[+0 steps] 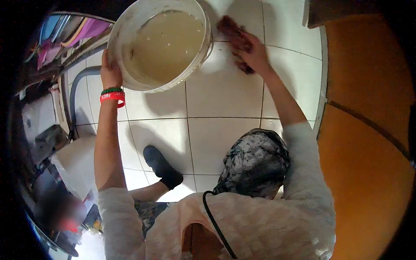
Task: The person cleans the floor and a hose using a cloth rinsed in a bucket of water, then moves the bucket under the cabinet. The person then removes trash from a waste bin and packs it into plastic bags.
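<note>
My left hand (111,73) grips the rim of a whitish bucket (126,73), its thumb side against the wall. The bucket tilts and holds cloudy, yellowish water (171,47) with small bright spots on its surface. My right hand (255,54) is on a crumpled dark red cloth (232,32), over the white tiled floor to the right of the bucket; that hand is slightly blurred. Whether the cloth touches the tiles is hard to see. A green beaded band and a red wristband (112,97) circle my left wrist.
White floor tiles (225,95) with dark joints lie below. Brown wooden panels (368,143) stand on the right. A grey hose (78,86) and a rack with purple items (89,32) are on the left. My dark shoe (158,162) is below the bucket.
</note>
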Motion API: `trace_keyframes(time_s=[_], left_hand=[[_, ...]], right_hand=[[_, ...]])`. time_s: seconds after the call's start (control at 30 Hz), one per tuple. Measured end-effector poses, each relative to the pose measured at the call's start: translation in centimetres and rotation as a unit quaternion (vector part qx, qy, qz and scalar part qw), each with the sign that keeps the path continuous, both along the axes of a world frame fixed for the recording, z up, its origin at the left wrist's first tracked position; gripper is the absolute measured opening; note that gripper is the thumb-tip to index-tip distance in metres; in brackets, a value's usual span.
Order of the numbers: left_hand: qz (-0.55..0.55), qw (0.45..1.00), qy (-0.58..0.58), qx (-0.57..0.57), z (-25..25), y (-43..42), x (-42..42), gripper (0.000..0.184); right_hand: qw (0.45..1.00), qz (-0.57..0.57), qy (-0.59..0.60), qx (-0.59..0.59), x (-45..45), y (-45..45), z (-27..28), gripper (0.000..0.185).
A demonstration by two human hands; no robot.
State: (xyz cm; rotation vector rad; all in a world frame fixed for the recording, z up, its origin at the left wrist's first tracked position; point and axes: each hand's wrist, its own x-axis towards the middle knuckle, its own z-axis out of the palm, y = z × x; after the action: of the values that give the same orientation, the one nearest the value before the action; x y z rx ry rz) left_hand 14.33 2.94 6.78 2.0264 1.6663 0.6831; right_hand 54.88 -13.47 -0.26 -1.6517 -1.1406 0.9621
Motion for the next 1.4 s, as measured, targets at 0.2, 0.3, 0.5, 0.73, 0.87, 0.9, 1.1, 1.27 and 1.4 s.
trace_keyframes(time_s=[0.2, 0.3, 0.5, 0.73, 0.87, 0.9, 1.1, 1.27, 1.4], left_hand=[[0.089, 0.98, -0.172, -0.039, 1.0, -4.7, -2.5, 0.045], [0.07, 0.986, -0.142, -0.047, 2.0, -6.1, -5.2, 0.046], [0.085, 0.983, -0.145, -0.075, 2.6, -8.2, -10.0, 0.049], [0.115, 0.99, -0.084, -0.024, 0.3, -9.7, -21.0, 0.046], [0.157, 0.984, 0.071, -0.043, 1.7, -6.3, -24.2, 0.045], [0.137, 0.99, 0.034, -0.023, 0.7, -5.2, -26.1, 0.045], [0.094, 0.976, 0.183, 0.065, 3.8, -5.0, -21.7, 0.044], [-0.036, 0.959, 0.235, 0.155, 8.6, -12.1, -2.4, 0.064], [0.015, 0.927, 0.335, 0.166, 6.6, -14.6, 6.0, 0.082]], right_hand=[[0.927, -0.02, -0.373, -0.028, 3.8, -15.6, 3.6, 0.078], [0.92, -0.031, -0.37, -0.124, 2.4, -18.9, 1.1, 0.087], [0.89, 0.102, -0.423, -0.136, 4.2, -13.7, -5.1, 0.075], [0.888, 0.32, -0.317, -0.092, -5.9, -13.1, 4.6, 0.055], [0.792, 0.501, -0.333, 0.108, -11.7, -18.0, 3.0, 0.053], [0.769, 0.518, -0.342, 0.149, -12.1, -19.0, 1.2, 0.053], [0.729, 0.446, -0.464, 0.234, -8.4, -11.6, -5.4, 0.052], [0.767, 0.229, -0.566, 0.2, -2.5, 7.2, -5.4, 0.039], [0.941, 0.086, -0.258, 0.199, 0.5, 13.5, -7.3, 0.033]])
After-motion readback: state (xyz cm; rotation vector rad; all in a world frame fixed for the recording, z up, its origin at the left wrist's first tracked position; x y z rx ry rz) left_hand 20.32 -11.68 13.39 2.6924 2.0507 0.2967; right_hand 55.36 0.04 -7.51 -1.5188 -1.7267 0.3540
